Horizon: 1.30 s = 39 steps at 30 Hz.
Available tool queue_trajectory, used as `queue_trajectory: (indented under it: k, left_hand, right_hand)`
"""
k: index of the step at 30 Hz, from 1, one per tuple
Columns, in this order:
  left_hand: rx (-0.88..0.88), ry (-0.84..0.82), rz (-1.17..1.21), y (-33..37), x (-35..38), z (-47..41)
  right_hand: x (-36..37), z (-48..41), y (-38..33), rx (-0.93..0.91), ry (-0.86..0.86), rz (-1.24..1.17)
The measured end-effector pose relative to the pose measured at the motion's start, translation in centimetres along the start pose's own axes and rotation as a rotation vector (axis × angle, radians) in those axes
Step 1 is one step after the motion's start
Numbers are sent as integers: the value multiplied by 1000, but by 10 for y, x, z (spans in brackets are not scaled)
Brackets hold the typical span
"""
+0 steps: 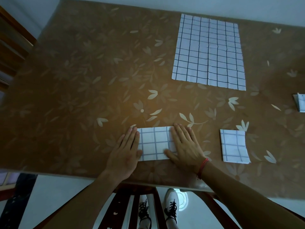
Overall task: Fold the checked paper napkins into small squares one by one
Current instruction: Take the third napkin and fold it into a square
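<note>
On the table (82, 96), a folded napkin (155, 143) lies near the front edge, with the left hand (126, 151) flat on its left end and the right hand (184, 146) on its right. A folded square (234, 146) sits to the right; an unfolded napkin (208, 52) lies behind; another folded piece (300, 104) lies at the far right edge.

Readable text: none anywhere in this view.
Unfolded napkin (208, 52): dark grid lines only, no writing.
Half-folded napkin (155, 143): blue grid lines, no writing.
Folded square (234, 146): blue grid lines, no writing.
Surface (82, 80): pale leaf and flower print, no lettering.
Shoes (171, 207): too dim to tell any brand mark.
</note>
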State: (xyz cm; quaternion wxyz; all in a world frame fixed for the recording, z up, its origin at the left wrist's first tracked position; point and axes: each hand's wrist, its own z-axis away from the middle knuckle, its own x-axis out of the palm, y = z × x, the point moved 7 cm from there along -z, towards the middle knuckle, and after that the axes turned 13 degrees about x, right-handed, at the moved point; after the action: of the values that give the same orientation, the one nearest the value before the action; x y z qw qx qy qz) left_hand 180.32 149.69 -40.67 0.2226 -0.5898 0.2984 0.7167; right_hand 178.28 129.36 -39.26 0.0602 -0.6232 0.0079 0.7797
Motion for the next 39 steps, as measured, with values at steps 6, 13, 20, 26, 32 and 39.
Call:
queue_trajectory:
  k: [6,13,20,26,32,39]
  left_hand:
    - [2,6,21,2,-5,-1]
    - [-7,-2,18,2,-4,-1]
    - [-10,3,35,1,-3,1]
    - [0,5,55,0,-3,1]
    - [-26,100,156,2,-15,-2]
    - [64,212,153,34,-36,0]
  right_hand:
    - [-35,-31,-12,-48,-51,-112]
    - [-36,-62,-16,-8,-208,-11]
    - [-19,-74,-19,26,-301,-9]
    - [-27,-76,-18,85,-427,-304]
    - [-28,-72,1,215,-428,-460]
    - [-33,-35,32,488,-366,-882]
